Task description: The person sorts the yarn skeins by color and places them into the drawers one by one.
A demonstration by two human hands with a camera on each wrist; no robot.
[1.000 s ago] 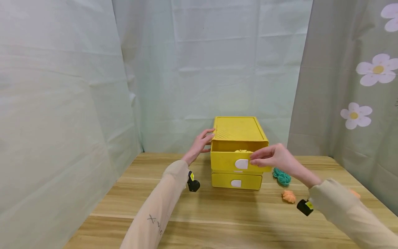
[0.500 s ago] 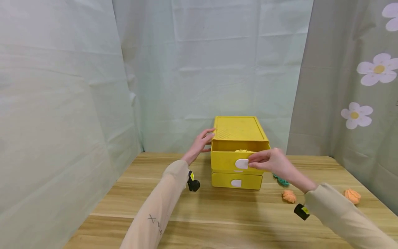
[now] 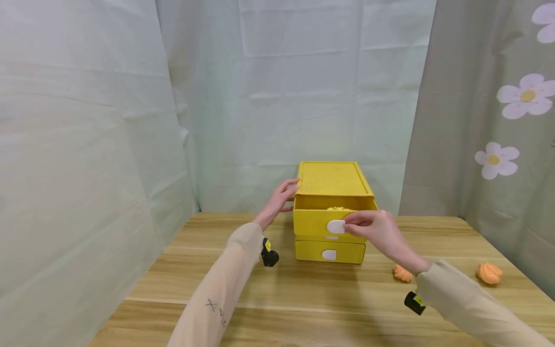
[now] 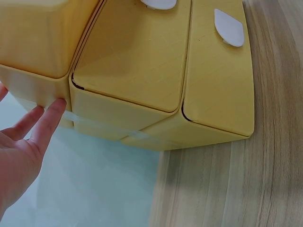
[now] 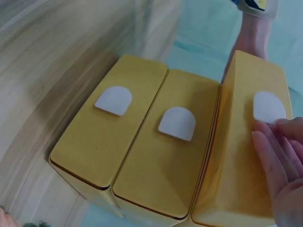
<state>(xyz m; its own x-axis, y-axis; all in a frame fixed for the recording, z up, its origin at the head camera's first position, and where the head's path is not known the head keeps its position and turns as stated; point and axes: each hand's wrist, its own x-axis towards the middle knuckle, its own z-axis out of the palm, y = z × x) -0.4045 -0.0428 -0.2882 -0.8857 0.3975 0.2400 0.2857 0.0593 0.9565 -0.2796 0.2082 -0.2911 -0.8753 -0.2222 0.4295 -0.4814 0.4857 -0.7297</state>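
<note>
Top drawer [image 3: 310, 222]: while it stands pulled out from the yellow box [image 3: 331, 177], right of the frame's centre, the middle drawer [image 5: 156, 165] and bottom drawer [image 5: 97, 142] sit pushed in beneath.
Right hand [image 3: 379, 232]: its grip is narrow, thumb and fingers pinching the edge of the top drawer's white handle [image 5: 268, 108].
Left hand [image 3: 276, 202]: its grip is wide, fingers spread, fingertips touching the box's left side.
Yellow lump [image 3: 339, 208]: inside the top drawer, showing just above the front panel.
Orange balls: one [image 3: 402, 273] near the right forearm, another [image 3: 490, 273] farther toward the right edge.
Table [image 3: 208, 308]: wood-grained, filling the lower frame.
Curtain [image 3: 459, 62]: white flowers, upper right.
</note>
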